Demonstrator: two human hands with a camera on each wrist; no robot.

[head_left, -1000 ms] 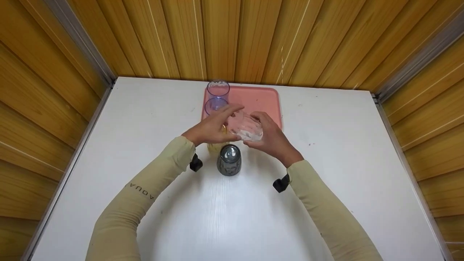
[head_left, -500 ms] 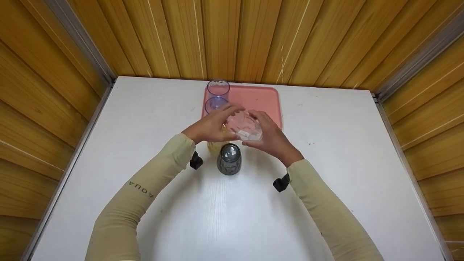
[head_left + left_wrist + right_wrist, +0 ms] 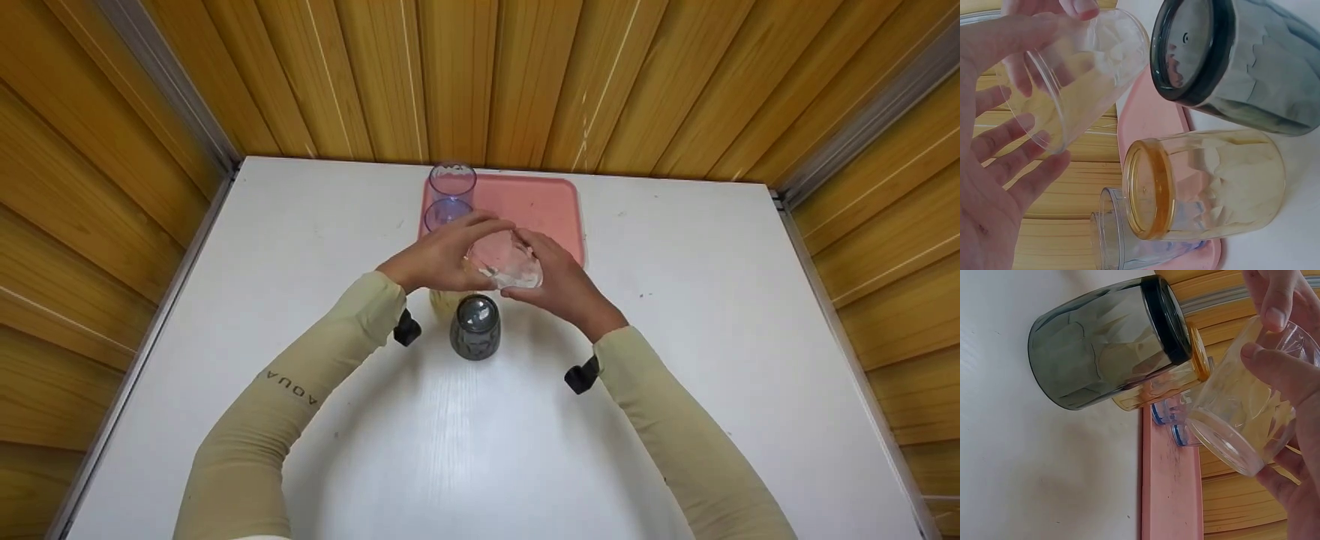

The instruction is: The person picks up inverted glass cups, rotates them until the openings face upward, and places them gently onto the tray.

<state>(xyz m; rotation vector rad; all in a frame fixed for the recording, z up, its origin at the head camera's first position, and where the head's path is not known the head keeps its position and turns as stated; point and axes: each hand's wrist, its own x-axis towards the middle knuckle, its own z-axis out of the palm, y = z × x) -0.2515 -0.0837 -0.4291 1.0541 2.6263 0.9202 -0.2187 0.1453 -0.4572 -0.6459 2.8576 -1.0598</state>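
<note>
A clear faceted drinking glass is held tilted in the air between both hands. My left hand holds one end, thumb on the near side and fingers spread round the far side. My right hand grips the other end, its thumb lying along the wall. Just below the hands, a dark grey glass stands upside down on the white table. Behind it stands a yellow glass, also upside down, mostly hidden by my left hand in the head view.
A pink tray lies at the table's back edge. Two blue-rimmed clear glasses stand along its left side, one behind the other. Wood-panelled walls enclose the white table at the back and sides.
The clear glass has turned slightly between my hands, and my left fingers reach a little further over it. The other glasses and the tray stay in place.
</note>
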